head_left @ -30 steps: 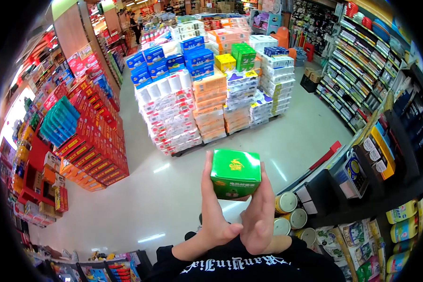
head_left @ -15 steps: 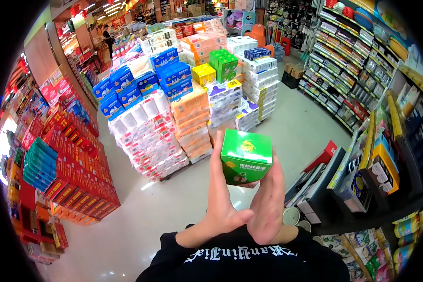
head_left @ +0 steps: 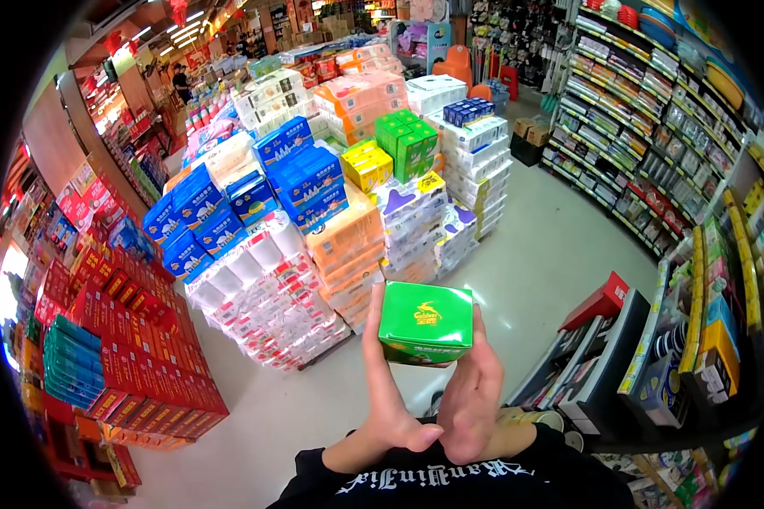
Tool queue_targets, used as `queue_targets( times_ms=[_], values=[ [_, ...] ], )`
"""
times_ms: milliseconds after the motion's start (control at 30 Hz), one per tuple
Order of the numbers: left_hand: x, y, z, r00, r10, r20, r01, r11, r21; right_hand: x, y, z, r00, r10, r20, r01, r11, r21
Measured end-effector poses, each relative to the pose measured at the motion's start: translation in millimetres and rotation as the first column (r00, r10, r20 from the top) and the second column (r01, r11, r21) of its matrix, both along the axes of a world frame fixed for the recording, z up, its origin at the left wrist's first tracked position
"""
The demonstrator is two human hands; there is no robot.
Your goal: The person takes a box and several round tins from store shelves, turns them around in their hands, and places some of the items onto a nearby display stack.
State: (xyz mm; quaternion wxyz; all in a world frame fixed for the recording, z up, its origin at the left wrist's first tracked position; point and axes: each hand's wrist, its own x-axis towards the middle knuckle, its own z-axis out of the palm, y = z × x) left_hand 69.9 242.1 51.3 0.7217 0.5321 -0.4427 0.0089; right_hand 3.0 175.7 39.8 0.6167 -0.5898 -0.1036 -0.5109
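A small green box of mosquito repellent liquid [head_left: 426, 316] with gold print on its top is held up in front of my chest. My left hand [head_left: 389, 399] presses its left side with straight fingers, the thumb pointing inward below the box. On the opposite side, my right hand [head_left: 474, 394] supports the box with its fingers, so it is clasped between both hands. The box's top faces me and its printed front shows only as a narrow strip. Beyond it stands a big pile of tissue packs, including blue packs [head_left: 314, 188] and green packs [head_left: 406, 144].
Red cartons [head_left: 157, 373] are stacked at left, with teal packs [head_left: 72, 360] on them. Merchandise shelves [head_left: 624, 127] line the right, and a nearer shelf [head_left: 654, 365] curves close to my right side. A person [head_left: 181, 83] stands far back at left.
The box has come lower and slightly left, tipping so its top shows more and its front less. Both hands keep their hold. My view has shifted somewhat.
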Motion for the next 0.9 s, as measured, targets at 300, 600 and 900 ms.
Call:
queue_targets(
  times_ms=[300,600,900],
  values=[
    [67.7,-63.1,2.6,0.983,0.177,-0.047,-0.178,0.984,-0.007,78.9,-73.7,-5.0,0.984,0.18,0.008,-0.18,0.983,-0.037],
    [127.9,-188.7,16.8,0.989,0.065,0.133,-0.065,0.998,-0.008,137.0,-200.9,10.4,0.989,-0.017,0.146,0.022,0.999,-0.035],
    [161.9,-301.9,-11.5,0.995,-0.027,0.092,0.053,0.954,-0.295,163.9,-291.4,-0.4,0.998,-0.026,0.06,0.021,0.997,0.081]
  ],
)
